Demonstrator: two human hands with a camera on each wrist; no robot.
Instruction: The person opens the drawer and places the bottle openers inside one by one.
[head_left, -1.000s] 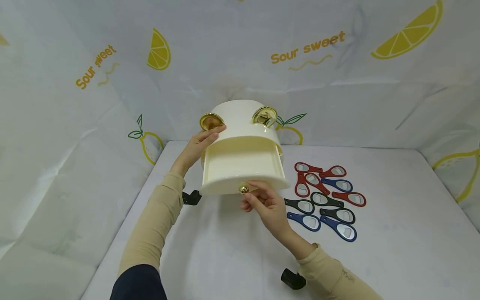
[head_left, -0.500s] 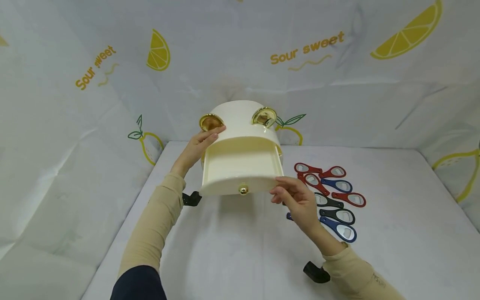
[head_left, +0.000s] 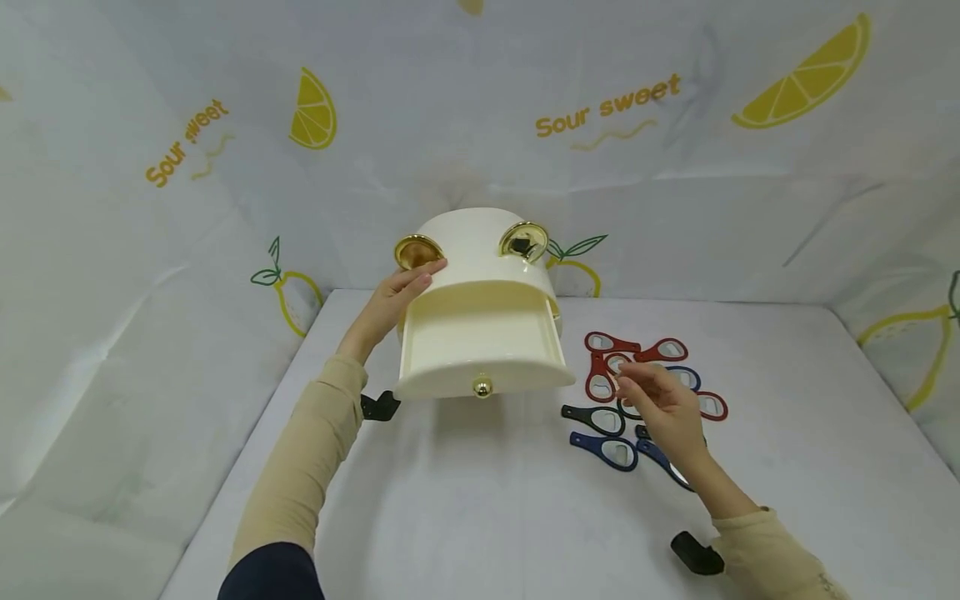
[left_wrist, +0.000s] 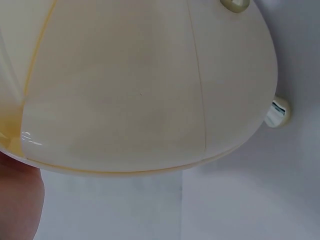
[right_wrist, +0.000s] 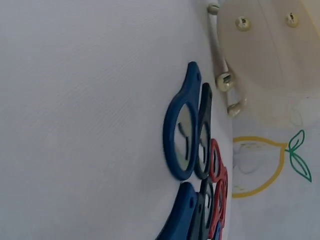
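Observation:
A cream rounded box (head_left: 471, 237) with gold disc-shaped ears stands at the back of the table in the head view. Its drawer (head_left: 480, 333) is pulled out, showing a bare inside and a gold knob (head_left: 482, 386) on the front. My left hand (head_left: 386, 307) rests on the box's left side, fingers laid along the top below the left gold disc (head_left: 417, 252). To the right, my right hand (head_left: 667, 412) hovers over the bottle openers with loosely bent fingers, holding nothing visible. Among them lie a red bottle opener (head_left: 611, 342), a black one (head_left: 595, 417) and a blue one (head_left: 604, 448).
Several flat bottle openers lie grouped right of the box, some hidden by the right hand. The white table (head_left: 480, 517) meets a lemon-printed cloth wall (head_left: 420, 108) behind the box. In the right wrist view, the box's short gold feet (right_wrist: 225, 81) show.
My right hand has left the drawer knob and moved right, over the bottle openers. The left hand stays on the box. The drawer remains pulled out, and the head view has shifted slightly.

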